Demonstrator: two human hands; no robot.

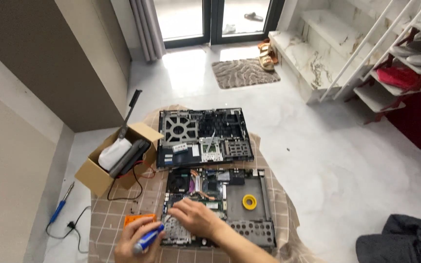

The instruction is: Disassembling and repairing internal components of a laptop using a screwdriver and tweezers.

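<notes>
An opened laptop base [254, 187] lies on a checked cloth [113, 214], its circuit board, fan and copper pipe exposed. My right hand [196, 217] rests palm down on the board near the base's front left, fingers spread, holding nothing I can see. My left hand [131, 243] is just left of the base, gripping a blue-handled screwdriver [147, 238] whose tip points toward the base's front left corner. A yellow tape roll [249, 201] sits in the base's empty bay. The removed upper cover [203, 136] lies beyond the base.
A cardboard box [96, 178] with a white object, dark parts and cables stands at the left. An orange case [140, 220] lies by my left hand. A blue soldering iron [59, 207] lies on the floor. Dark fabric [403, 241] lies at lower right; marble stairs [317, 53] and a shoe rack [400, 73] stand beyond.
</notes>
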